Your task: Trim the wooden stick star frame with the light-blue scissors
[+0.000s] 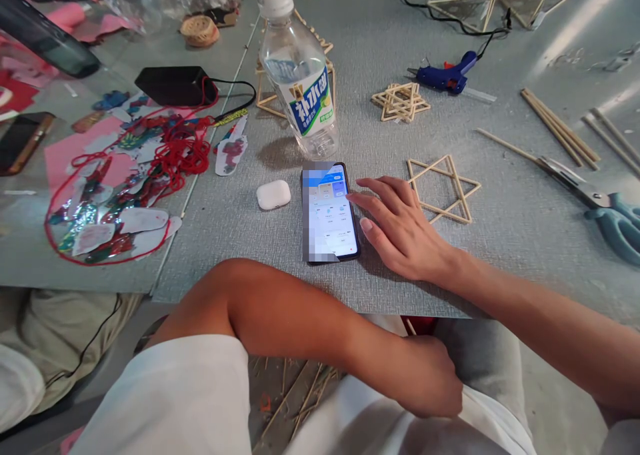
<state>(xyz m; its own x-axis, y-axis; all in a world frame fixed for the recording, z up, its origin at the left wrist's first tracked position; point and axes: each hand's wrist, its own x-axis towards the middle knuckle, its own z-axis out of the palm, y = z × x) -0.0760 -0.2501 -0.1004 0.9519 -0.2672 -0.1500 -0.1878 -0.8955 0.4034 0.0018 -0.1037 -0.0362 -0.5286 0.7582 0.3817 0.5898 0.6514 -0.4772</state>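
Note:
A lit phone [327, 211] lies face up near the table's front edge. Beside its right edge is my right hand [405, 231], palm down, with its fingers apart and the index fingertip at the screen's edge; it holds nothing. My left arm crosses in front of my body, and my left hand [433, 378] is curled into a fist over my lap, its fingers and anything inside them hidden. A white earphone case [273, 194] sits left of the phone, and a clear bottle [305, 88] with a white cap stands behind it. A flat wooden stick star [453, 208] lies behind my right hand.
Red string [183, 151] and cut scraps cover the left, near a black box [175, 86]. Further back are a small layered star [400, 101] and a blue glue gun [447, 75]. Sticks [560, 128] and scissors [595, 198] lie at right. Another person's leg [65, 335] shows lower left.

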